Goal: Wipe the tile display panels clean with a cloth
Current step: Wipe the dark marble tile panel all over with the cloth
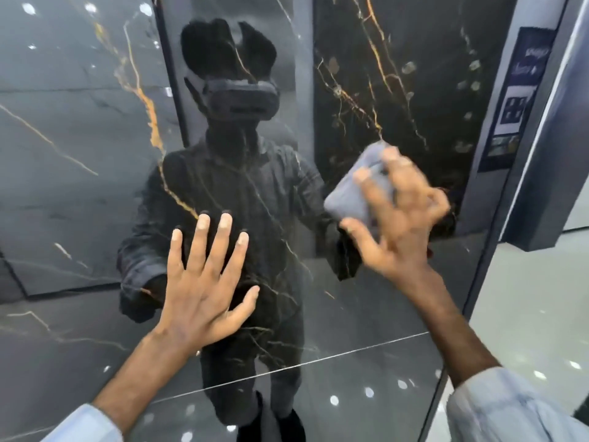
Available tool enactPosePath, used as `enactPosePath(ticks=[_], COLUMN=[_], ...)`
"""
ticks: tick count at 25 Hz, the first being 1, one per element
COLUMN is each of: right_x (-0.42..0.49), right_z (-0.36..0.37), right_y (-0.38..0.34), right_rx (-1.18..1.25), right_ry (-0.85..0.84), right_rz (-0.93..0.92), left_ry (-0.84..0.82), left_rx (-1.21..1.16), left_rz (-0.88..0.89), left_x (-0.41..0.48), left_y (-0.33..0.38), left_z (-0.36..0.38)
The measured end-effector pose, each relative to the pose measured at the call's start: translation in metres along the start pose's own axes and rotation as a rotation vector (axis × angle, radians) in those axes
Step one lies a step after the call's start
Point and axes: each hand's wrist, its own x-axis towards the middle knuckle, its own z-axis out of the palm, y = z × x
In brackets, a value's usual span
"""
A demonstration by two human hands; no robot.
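In the head view, your left hand [204,282] lies flat on the panel [366,330]. Its fingers are straight and spread, the thumb is out to the right, and it holds nothing. The palm and fingertips touch the glossy black tile, just below a gold vein.

Your right hand [401,231] is further right and a little higher, and it is blurred. Its fingers are spread wide and bent over the cloth [360,193], with the thumb at the cloth's lower edge, so the hand grips the cloth and presses it against the panel. The cloth is a folded grey pad. It sits on the right half of the panel, near the frame [478,282], and most of it shows to the left of your fingers.

The panel is dark marble with gold and white veins, and a thin seam [287,366] crosses it low down. Its shine shows a dim reflection of you wearing a headset, along with bright ceiling spots. A blue label [516,100] is fixed on the far right upright. Both of your pale blue sleeves [497,406] show at the near edge, pushed back from the forearms.
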Motion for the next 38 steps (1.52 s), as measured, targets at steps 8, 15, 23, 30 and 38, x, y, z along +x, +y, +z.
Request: enactPosePath(ticks=[8, 15, 23, 30, 38], right_x=[-0.143, -0.147, -0.199, -0.198, -0.181], right_z=[0.026, 0.048, 0.056, 0.067, 0.057], right_y=[-0.071, -0.079, -0.140, -0.169, -0.144], right_rx=[0.075, 0.068, 0.033, 0.074, -0.045], right_ry=[-0.199, 0.159, -0.025, 0.082, 0.038], right_rz=[-0.430, 1.364, 0.996, 1.422, 1.182], left_ry=[-0.033, -0.003, 0.024, 0.031, 0.023], left_rx=[-0.074, -0.029, -0.147, -0.177, -0.204], left_rz=[0.085, 0.214, 0.251, 0.215, 0.234], left_x=[-0.011, -0.046, -0.048, -0.048, -0.048], left_y=[-0.007, -0.016, -0.018, -0.018, -0.019], left_z=[-0.006, 0.009, 0.006, 0.005, 0.004])
